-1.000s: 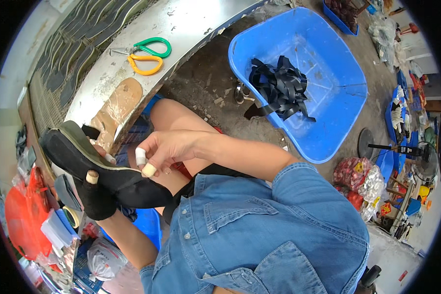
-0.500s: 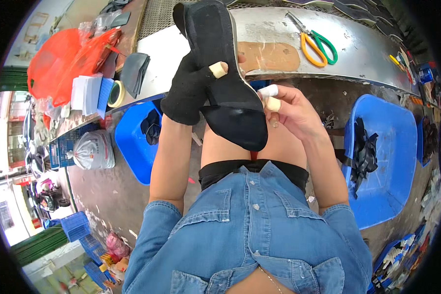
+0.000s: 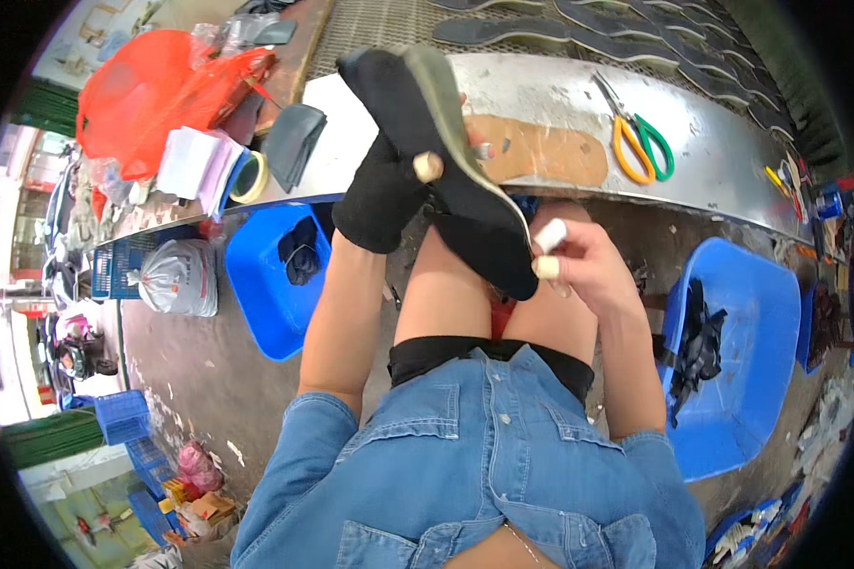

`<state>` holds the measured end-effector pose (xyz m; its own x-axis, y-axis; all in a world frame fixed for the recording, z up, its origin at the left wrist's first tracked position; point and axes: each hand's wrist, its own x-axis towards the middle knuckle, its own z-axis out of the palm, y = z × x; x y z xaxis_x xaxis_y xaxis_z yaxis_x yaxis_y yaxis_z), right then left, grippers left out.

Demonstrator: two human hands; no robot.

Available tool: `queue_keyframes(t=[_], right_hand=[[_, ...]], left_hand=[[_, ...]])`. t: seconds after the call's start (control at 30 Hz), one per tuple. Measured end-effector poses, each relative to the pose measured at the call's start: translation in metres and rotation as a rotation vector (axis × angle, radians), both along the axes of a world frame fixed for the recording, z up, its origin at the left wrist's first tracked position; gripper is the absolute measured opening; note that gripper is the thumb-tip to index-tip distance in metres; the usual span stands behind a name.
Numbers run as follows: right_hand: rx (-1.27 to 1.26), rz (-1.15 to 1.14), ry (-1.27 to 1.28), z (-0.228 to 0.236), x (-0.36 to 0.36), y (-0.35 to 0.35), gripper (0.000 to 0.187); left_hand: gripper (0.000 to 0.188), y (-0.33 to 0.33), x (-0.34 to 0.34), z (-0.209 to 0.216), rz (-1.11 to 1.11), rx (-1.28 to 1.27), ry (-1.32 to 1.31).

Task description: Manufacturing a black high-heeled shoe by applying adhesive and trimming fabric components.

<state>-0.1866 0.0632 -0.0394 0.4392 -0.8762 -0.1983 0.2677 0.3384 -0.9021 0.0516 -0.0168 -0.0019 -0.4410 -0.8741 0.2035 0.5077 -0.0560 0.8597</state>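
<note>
We're in a cluttered workshop, at a metal bench [image 3: 716, 185] with wire mesh along its far side. And here's the shoe [image 3: 467, 197], black with an olive edge, held up over the lap, its toe pointing down to our right and its upper part hanging over the bench's near edge. The left hand [image 3: 381, 197], in a black glove with a wrapped thumb, grasps it around the middle. The right hand [image 3: 593, 270], white and cream covers on two fingers, is right at the toe's edge, fingertips bunched; we can't tell whether they grip it. Just behind the shoe we see a brown sheet [image 3: 550, 156], and beside that the scissors [image 3: 633, 147], yellow and green handles apart. Dark soles [image 3: 626, 43] line the mesh. To our left sit a red bag [image 3: 152, 104], papers [image 3: 192, 166] and a tape roll [image 3: 250, 178]. Below, a blue tub [image 3: 751, 394] on the right holds black strips [image 3: 697, 346].
</note>
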Motion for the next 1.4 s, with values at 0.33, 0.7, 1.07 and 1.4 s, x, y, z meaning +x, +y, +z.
queue_keyframes(t=[0.33, 0.7, 1.07, 1.4], right_hand=[[-0.161, 0.126, 0.003, 0.028, 0.033, 0.023, 0.015], [-0.191, -0.331, 0.048, 0.017, 0.007, -0.010, 0.033], [-0.197, -0.288, 0.130, 0.017, 0.013, -0.025, 0.046], [-0.278, -0.720, -0.066, 0.005, -0.009, -0.052, 0.030]], left_hand=[[0.080, -0.008, -0.001, 0.005, -0.771, 0.077, 1.099], [0.051, 0.012, -0.019, 0.024, 0.192, 0.149, -0.406], [0.047, 0.017, -0.066, -0.015, 0.335, 0.013, -0.418], [0.024, 0.050, -0.041, -0.011, 0.110, -0.109, -0.803]])
